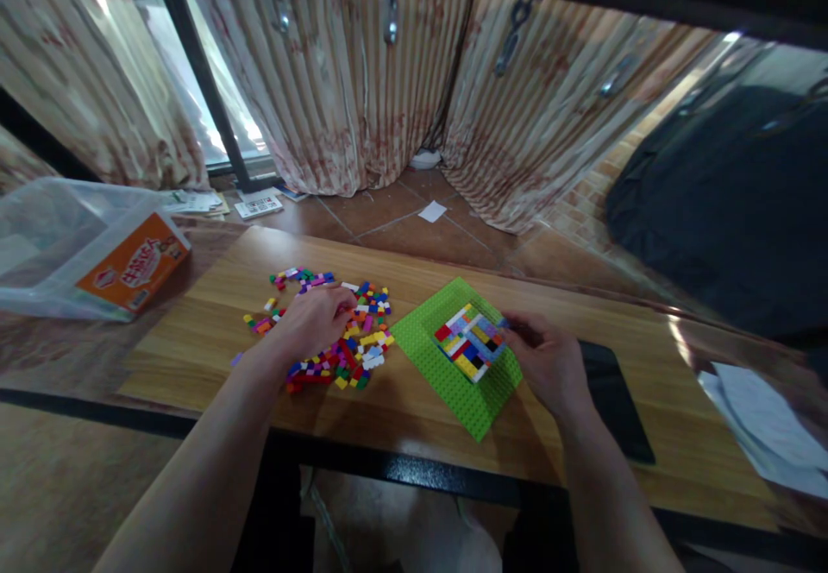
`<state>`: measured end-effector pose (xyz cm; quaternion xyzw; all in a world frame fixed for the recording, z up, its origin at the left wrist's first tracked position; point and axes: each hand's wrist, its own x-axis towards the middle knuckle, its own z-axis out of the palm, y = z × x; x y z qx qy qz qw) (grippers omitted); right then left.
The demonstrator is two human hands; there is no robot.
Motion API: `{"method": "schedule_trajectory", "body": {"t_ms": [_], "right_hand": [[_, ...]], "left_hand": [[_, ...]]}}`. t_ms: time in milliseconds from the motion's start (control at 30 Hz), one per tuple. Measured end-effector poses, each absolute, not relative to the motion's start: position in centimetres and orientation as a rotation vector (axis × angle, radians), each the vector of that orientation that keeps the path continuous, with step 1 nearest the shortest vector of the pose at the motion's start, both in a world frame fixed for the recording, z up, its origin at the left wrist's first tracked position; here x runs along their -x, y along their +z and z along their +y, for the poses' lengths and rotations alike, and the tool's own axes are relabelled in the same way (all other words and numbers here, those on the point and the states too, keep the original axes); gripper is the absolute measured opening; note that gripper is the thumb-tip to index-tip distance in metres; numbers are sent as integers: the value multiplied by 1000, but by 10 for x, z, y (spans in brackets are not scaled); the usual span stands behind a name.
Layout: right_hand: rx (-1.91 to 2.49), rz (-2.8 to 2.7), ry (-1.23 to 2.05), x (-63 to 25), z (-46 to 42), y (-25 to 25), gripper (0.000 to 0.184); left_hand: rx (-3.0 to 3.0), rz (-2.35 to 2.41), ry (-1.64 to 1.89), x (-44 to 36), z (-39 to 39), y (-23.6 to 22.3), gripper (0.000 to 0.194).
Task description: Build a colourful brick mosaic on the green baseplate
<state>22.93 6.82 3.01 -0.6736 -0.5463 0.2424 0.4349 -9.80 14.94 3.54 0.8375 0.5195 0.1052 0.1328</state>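
My left hand [314, 318] reaches into a loose pile of small coloured toy bricks [336, 357]. Its fingers are curled together, and whatever is between them is hidden. On the right, a green studded baseplate [479, 413] lies turned at an angle on the table. Near its middle sits a low block of joined bricks [469, 344] in red, yellow, white, blue and black. My right hand [547, 357] is at the right side of this block, thumb and fingers pinched together. A small blue brick [504, 323] shows at its fingertips.
The bricks and baseplate are on a long wooden table [213, 331]. A black tablet-like slab [617, 400] lies right of my right hand. White papers [769, 418] rest at the far right. A clear plastic bin [58, 236] with an orange label stands at the left.
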Motion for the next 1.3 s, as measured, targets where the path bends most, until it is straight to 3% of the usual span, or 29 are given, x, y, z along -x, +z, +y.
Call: {"method": "schedule_trajectory", "body": {"t_ms": [500,1300], "right_hand": [[1795,-1645,348,-208,72,21,22],[1889,-1556,554,-249,67,24,28]], "left_hand": [[-2389,1462,358,98,154,30,19],[-2370,1479,358,95,149,41,18]]}}
